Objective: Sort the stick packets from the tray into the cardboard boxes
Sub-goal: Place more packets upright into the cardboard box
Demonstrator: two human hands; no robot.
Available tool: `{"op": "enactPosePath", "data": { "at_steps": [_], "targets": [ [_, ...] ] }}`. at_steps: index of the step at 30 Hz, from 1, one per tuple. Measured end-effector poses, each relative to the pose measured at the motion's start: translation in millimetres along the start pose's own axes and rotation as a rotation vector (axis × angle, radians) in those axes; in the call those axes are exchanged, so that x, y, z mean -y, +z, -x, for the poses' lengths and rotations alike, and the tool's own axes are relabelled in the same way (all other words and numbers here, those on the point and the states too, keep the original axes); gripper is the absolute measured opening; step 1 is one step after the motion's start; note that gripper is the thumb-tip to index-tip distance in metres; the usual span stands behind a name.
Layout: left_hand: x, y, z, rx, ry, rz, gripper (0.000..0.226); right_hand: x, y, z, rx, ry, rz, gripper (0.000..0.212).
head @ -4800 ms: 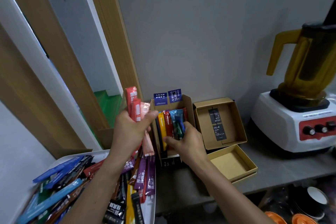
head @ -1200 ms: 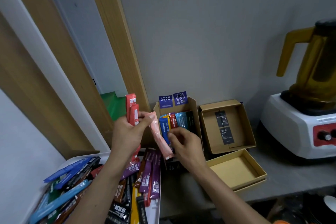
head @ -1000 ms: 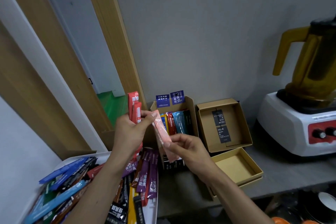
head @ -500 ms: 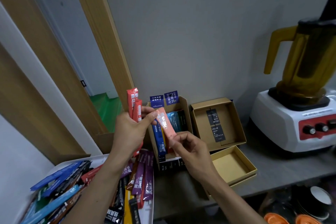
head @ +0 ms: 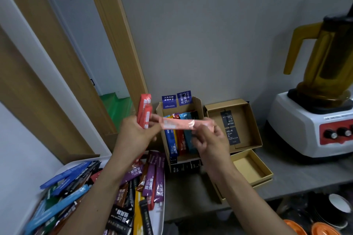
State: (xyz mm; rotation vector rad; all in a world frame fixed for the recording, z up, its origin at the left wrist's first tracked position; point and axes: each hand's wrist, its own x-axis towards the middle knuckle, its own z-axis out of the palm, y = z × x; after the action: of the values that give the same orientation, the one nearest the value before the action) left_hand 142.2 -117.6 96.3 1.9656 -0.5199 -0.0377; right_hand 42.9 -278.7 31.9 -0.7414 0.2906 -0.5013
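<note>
Stick packets, foil, assorted colours [head: 91, 187]: most heaped in white plastic tray [head: 76, 163]; several upright in tall cardboard box [head: 198, 107]; shallow open cardboard box [head: 248, 166] holds none. Left hand [head: 133, 135]: fingers grip two red packets [head: 144, 112]. Right hand [head: 212, 143]: fingers pinch pale pink packet [head: 183, 124], crosswise above tall box. Sorting apparently early.

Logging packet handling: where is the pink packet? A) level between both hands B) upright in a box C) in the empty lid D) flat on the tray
A: the pink packet spans level from the left hand, which also grips red packets, to the right hand.
</note>
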Motion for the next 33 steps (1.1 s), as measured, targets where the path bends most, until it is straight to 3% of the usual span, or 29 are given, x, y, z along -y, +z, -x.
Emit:
{"op": "enactPosePath", "data": {
  "at_steps": [2,4,6,8,10,12,14,19,24,29,33],
  "targets": [
    [2.0,-3.6,2.6,0.156,-0.075,-0.066,0.012,7.7,8.6,-3.4,0.014,-0.056,-0.087,0.054],
    [1.7,-5.1,5.2,0.235,-0.113,-0.069,0.015,10.6,16.6,-6.8,-0.002,-0.195,0.156,0.043],
    [2.0,-6.8,6.0,0.153,-0.100,-0.118,0.025,8.3,19.3,-10.7,-0.080,-0.399,0.567,0.029],
    [4.5,-10.1,5.3,-0.015,-0.086,-0.148,0.035,2.7,20.0,-15.7,-0.105,-0.510,0.800,0.023],
    [8.7,-13.8,4.1,-0.089,-0.092,-0.096,0.038,-1.9,22.0,-19.8,-0.085,-0.497,0.799,0.014],
    [11.0,-13.1,4.1,-0.004,-0.097,-0.042,0.034,-4.9,25.6,-22.7,-0.039,-0.448,0.700,0.005],
    [12.2,-9.2,5.5,0.054,-0.105,0.023,0.033,-5.1,27.3,-25.3,-0.051,-0.488,0.749,0.004],
    [12.1,-14.6,6.1,-0.002,-0.216,0.457,0.048,12.8,20.2,-14.4,-0.156,-0.547,0.788,0.010],
    [15.3,-10.3,6.1,0.091,-0.315,0.678,0.026,-16.5,12.7,-25.8,-0.116,-0.458,1.443,0.019],
    [10.6,0.2,9.0,-0.020,-0.275,0.648,0.027,-58.0,6.8,-46.9,-0.119,-0.384,1.472,0.024],
    [9.0,-1.4,13.6,-0.029,-0.272,0.626,0.016,-64.5,-4.2,-49.3,-0.122,-0.438,1.454,0.024]
  ]
}}
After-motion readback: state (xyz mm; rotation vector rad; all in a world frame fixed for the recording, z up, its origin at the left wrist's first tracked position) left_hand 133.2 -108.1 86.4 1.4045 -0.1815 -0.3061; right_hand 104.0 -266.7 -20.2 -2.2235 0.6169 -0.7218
